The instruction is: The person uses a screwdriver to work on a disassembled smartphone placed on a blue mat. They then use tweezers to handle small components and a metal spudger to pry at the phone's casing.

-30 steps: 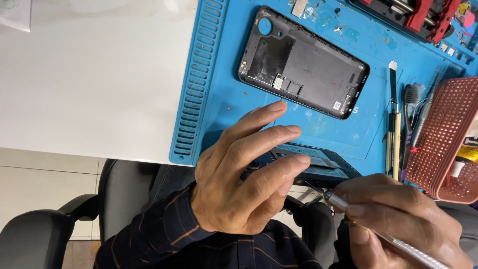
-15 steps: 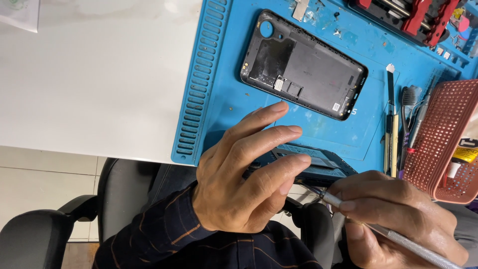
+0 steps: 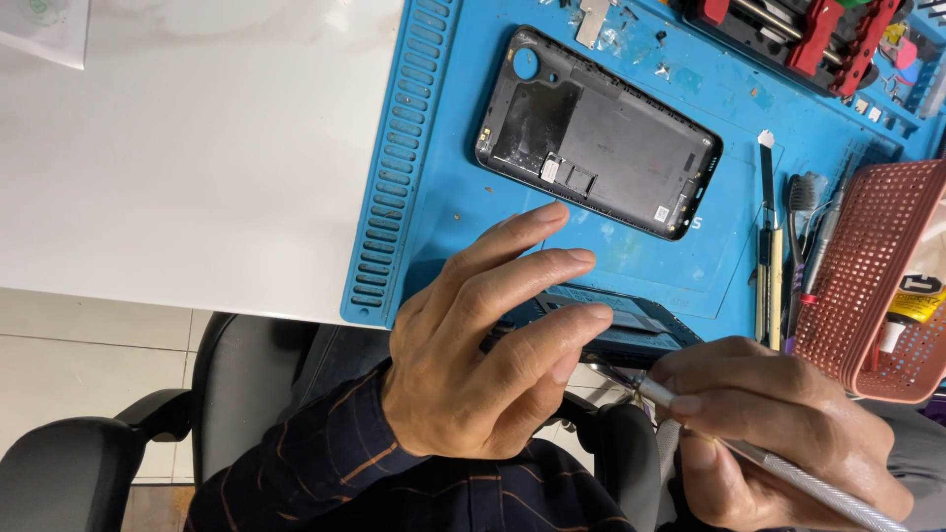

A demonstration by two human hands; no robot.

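A white worktop [image 3: 177, 158] fills the upper left, and a blue mat [image 3: 463, 187] with a ribbed edge lies on its right part, reaching to the near edge. Below the near edge of the mat a black office chair [image 3: 89, 463] stands on a pale tiled floor [image 3: 59, 335]. A dark striped sleeve [image 3: 325, 473] leads up from below the mat to the left hand.

A black phone shell [image 3: 611, 148], opened and face down with its inner side showing, lies tilted in the middle of the mat. At the right edge of the mat sits a red mesh basket [image 3: 867, 266] holding a small bottle [image 3: 902, 315]. A red and black clamp [image 3: 788, 34] rests at the far right corner of the mat.

The left hand [image 3: 483, 355] is at the near edge of the mat, fingers spread and curved, pressing down on a dark phone part [image 3: 631, 330] that lies half over that edge; most of the part is hidden under the fingers. The right hand [image 3: 778, 433] is just off the near edge of the mat, closed around a slim metal screwdriver [image 3: 788, 473], whose tip meets the near side of the phone part beside the left fingertips.

Between the phone shell and the basket, several thin tools [image 3: 778, 256] lie side by side on the mat. Small screws and metal bits [image 3: 631, 30] are scattered at the far edge of the mat.
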